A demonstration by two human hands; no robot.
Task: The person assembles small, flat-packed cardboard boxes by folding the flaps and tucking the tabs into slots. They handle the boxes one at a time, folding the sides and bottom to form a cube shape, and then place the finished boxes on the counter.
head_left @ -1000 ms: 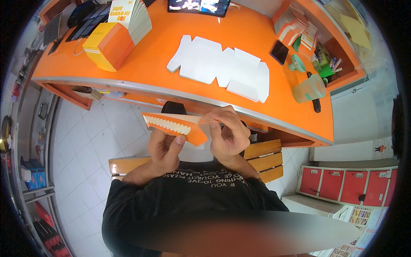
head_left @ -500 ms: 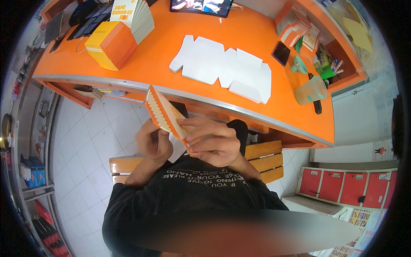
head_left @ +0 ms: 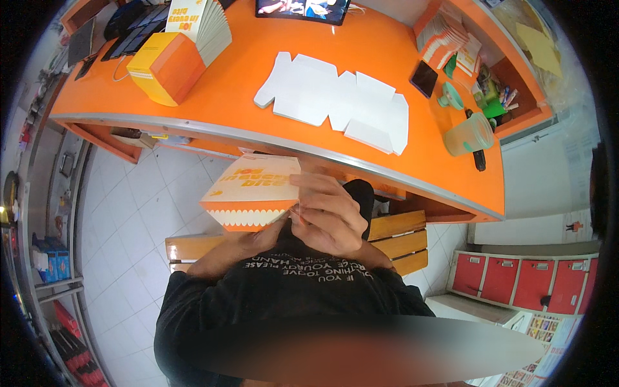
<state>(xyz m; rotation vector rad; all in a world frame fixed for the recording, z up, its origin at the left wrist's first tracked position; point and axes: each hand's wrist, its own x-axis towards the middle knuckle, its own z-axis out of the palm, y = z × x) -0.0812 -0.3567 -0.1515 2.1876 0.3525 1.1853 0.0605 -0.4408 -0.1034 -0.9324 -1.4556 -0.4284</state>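
Observation:
In front of my chest, over the near side of the desk, I hold a partly folded paper food carton (head_left: 251, 184), white with an orange band, a scalloped edge and yellow print. My left hand (head_left: 267, 235) grips it from beneath; its fingers are hidden behind the carton. The fingers of my right hand (head_left: 330, 216) are curled at the carton's right side, thumb near the lower right corner. On the desk lies a stack of flat white carton blanks (head_left: 342, 97). At the back left, folded orange-and-yellow cartons (head_left: 171, 68) stand nested in a row.
The orange desk (head_left: 225, 84) has a metal-trimmed front edge. A screen (head_left: 303, 9) stands at its back. On the right are a dark phone (head_left: 424, 79), a green lid (head_left: 450, 97), a translucent cup (head_left: 467, 135) and stacked cartons (head_left: 445, 42). A wooden bench (head_left: 400, 242) is beneath me.
The carton has turned from edge-on to show its printed face and scalloped band, and its body looks opened out. My left hand has slipped beneath it; my right hand stays at its right side.

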